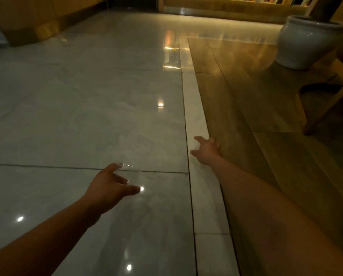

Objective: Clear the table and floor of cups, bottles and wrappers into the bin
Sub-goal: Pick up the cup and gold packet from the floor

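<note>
A clear plastic cup (131, 172) is in my left hand (109, 186), low in the middle of the head view, above the glossy grey tiled floor. My fingers and thumb wrap its near side; the cup is see-through and faint in the dim light. My right hand (206, 151) reaches forward over the white border strip, fingers spread, with nothing in it. No bin, bottle or wrapper is in view.
A large white ceramic pot (304, 44) stands at the far right on the wooden floor (246, 96). A wooden chair leg (317, 120) and frame sit below it. A white strip (196, 120) divides tiles from wood. Lit shelving runs along the back wall.
</note>
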The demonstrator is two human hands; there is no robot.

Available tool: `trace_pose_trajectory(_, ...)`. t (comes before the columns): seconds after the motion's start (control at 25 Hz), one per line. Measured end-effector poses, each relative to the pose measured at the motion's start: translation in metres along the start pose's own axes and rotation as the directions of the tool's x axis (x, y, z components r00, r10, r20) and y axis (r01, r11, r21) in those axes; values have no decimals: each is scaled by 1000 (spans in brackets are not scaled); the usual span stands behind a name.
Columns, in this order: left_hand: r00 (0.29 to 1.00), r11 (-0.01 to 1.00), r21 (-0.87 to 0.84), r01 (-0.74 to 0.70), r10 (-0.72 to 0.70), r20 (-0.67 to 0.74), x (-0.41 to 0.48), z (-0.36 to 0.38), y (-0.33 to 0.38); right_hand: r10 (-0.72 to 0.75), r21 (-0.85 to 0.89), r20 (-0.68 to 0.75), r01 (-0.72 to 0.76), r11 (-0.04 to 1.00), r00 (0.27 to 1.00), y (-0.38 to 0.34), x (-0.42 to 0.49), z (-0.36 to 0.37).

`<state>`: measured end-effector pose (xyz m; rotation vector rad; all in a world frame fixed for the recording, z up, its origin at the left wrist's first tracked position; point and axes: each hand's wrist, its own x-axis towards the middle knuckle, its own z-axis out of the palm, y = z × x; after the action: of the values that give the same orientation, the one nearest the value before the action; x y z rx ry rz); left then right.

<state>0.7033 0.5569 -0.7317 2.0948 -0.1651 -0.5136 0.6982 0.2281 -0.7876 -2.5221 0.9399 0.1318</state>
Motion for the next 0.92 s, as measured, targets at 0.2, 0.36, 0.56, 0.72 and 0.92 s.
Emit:
trace_pose_trajectory(0.2,999,999,18,47,-48,21,-13,13,-1,-37,195,-170,70,978,985,17,-31,-2)
trace_pose_trajectory(0.36,997,986,169,3,-15,72,-21,4,11,-130,411,-286,244,879,949,30,-83,-24)
trace_pose_trajectory(0.56,975,908,390,-153,74,209,-38,-17,45,-151,619,-341,342,707,928,18,-163,-62)
trace_pose_trajectory(0.72,949,862,443,-247,123,289,-61,-20,58,-236,624,-329,398,672,914,0,-210,-85)
trace_pose_trajectory(0.92,925,878,380,-289,155,347,-90,-5,53,-250,613,-346,420,670,904,-20,-254,-80)
